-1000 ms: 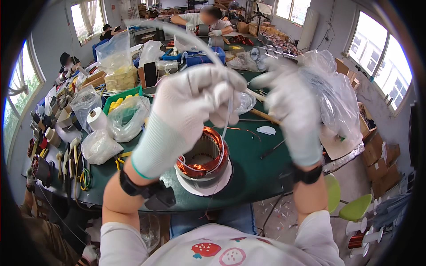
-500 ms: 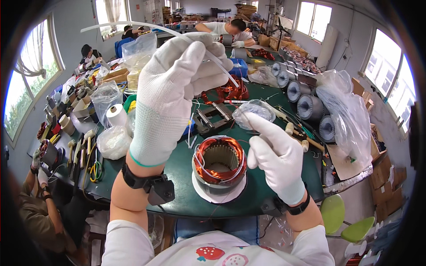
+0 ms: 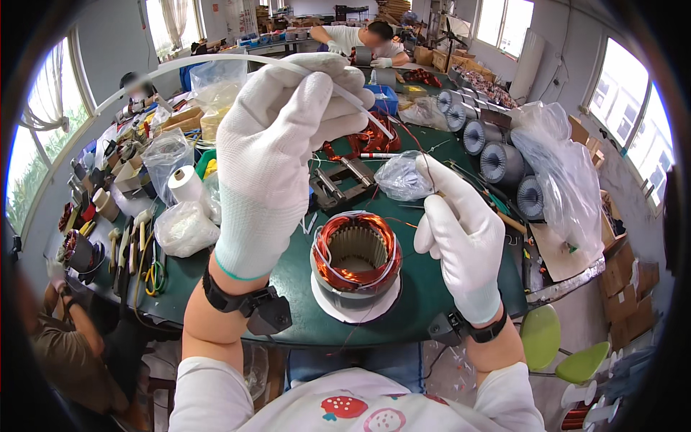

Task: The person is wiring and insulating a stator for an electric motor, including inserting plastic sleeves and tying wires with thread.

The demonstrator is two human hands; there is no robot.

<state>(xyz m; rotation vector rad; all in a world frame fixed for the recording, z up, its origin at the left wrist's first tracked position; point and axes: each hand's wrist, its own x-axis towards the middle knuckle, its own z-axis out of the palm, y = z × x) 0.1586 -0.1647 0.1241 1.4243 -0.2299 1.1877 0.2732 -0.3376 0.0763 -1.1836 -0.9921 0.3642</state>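
Note:
Raised high, my gloved left hand (image 3: 266,144) is closed on a long white flexible sleeving tube (image 3: 180,65). One end of the tube sticks out past the fingers at the right; the rest arcs off to the left. My gloved right hand (image 3: 464,245) pinches a thin copper wire (image 3: 412,135), whose free end curves up toward the tube's short end. A lower stretch of wire runs from that hand toward the stator (image 3: 356,284). This motor stator, with copper windings tied by pale cord around its top, stands upright on a white round pad (image 3: 360,317).
Behind the stator lie a metal fixture (image 3: 342,186), a clear plastic bag (image 3: 405,176) and copper coils (image 3: 371,138). Hammers and scissors (image 3: 155,277) are at left, near a white thread spool (image 3: 187,185). Several stators (image 3: 502,163) line the right. Other people work nearby.
My right hand has moved slightly right and down, and the wire now shows rising from its fingers. The tube in my left hand has tilted, its long end dropping lower at the left.

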